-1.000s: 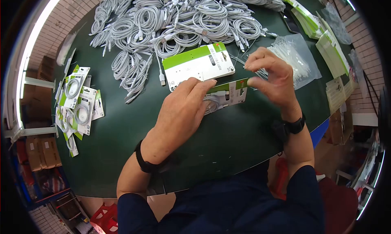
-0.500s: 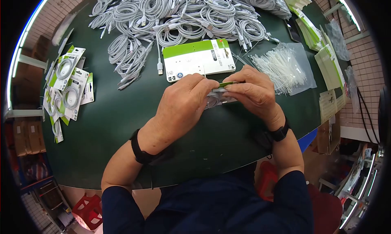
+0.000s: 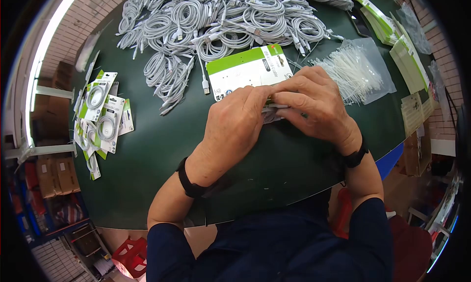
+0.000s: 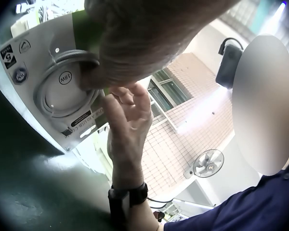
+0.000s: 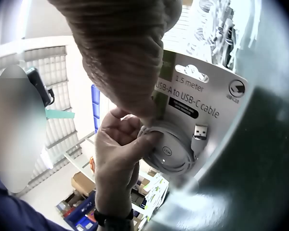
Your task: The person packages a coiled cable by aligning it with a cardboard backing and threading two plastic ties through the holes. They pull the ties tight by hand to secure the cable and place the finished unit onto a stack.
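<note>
Both hands meet over a white-and-green cable card (image 5: 224, 94) printed "USB-A to USB-C cable", held upright above the green table. A coiled pale grey cable (image 4: 44, 91) lies against its face, with a USB-A plug (image 5: 200, 132) beside the coil in the right wrist view. My left hand (image 3: 233, 122) grips the card, its thumb pressed inside the coil. My right hand (image 3: 316, 103) has thumb and fingertips pinched on the card at its upper edge, close to the left fingertips. In the head view the hands hide most of the card.
Behind the hands lies a stack of blank cards (image 3: 245, 73). A large heap of coiled cables (image 3: 221, 19) fills the back. White cable ties (image 3: 348, 76) spill from a clear bag at right, near more cards (image 3: 412, 66) and a phone (image 3: 360, 24). Carded cables (image 3: 113, 117) pile up at left.
My right hand has come in from the right, raised off the card, to pinch at it beside the left fingers. The left hand keeps its grip; the card is now more covered.
</note>
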Demonstrator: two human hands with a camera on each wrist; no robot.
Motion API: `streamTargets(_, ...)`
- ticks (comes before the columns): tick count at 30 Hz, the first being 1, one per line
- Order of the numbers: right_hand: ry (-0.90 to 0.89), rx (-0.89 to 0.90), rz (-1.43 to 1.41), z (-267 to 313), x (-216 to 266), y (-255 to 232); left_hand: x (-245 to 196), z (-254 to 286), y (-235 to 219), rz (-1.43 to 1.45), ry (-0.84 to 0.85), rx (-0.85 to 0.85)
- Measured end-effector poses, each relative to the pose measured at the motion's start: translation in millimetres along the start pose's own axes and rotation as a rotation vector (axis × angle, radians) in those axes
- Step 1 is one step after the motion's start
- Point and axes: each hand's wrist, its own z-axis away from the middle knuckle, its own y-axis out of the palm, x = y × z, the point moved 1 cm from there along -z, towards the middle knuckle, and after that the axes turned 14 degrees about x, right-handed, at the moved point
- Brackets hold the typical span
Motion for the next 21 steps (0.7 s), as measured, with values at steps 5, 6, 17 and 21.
streamTargets(5,0.093,0.061,-0.018,-6.7,26.8,5.4,-4.6,-0.7,-0.7,-0.089,0.033,-0.085)
streamTargets(6,0.094,0.041,-0.018,-6.4,27.2,9.2,-3.7,-1.2,-7.5,-0.132,0.045,-0.142)
streamTargets(17,0.462,-0.224,-0.745,4.5,14.4,24.8,10.6,-1.4,2.0,0.478,-0.313,-0.296)
streamTargets(21,0.442,-0.196,-0.731,5.7,11.1,32.7,15.8,-2.7,17.4,0.770,-0.248,-0.344)
